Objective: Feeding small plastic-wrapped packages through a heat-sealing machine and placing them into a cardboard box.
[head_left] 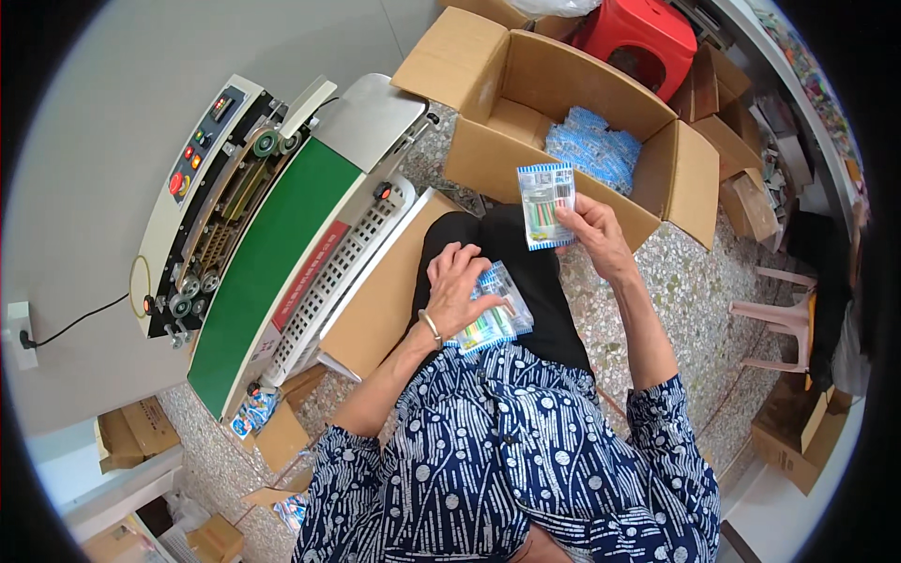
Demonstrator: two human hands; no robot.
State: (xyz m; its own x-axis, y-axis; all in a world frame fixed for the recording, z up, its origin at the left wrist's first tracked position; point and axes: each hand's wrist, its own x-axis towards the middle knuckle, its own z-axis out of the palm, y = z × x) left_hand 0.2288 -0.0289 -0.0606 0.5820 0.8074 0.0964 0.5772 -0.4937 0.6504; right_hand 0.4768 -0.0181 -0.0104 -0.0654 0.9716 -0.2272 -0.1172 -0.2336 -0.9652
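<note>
The right hand (598,235) is closed between thumb and fingers on one flat plastic packet (539,208), which is held upright, nearer to the person than the near wall of the open cardboard box (486,153). This packet has blue striped ends, a clear middle with coloured sticks inside, and a barcode near its top. The left hand (456,289) is on the person's thighs, to the left and on the person's side of the box; its fingers are half bent and the thumb is stretched apart. It touches a small pile of similar packets (503,321) lying there, but whether it grips one of them I cannot tell. A bracelet (430,328) is around the left wrist. Inside the box, toward its right end, there is a heap of blue-and-white packets (593,148). To the left of the box stands a band sealing machine (208,192) with wheels, a button panel and a green conveyor belt (272,249); along the belt's near side is a white perforated basket (330,281), with a brown cardboard panel (380,286) beside it. Behind the box is a red plastic stool (648,39), and to its right, nearer to the person, a pale pink stool (786,324).
</note>
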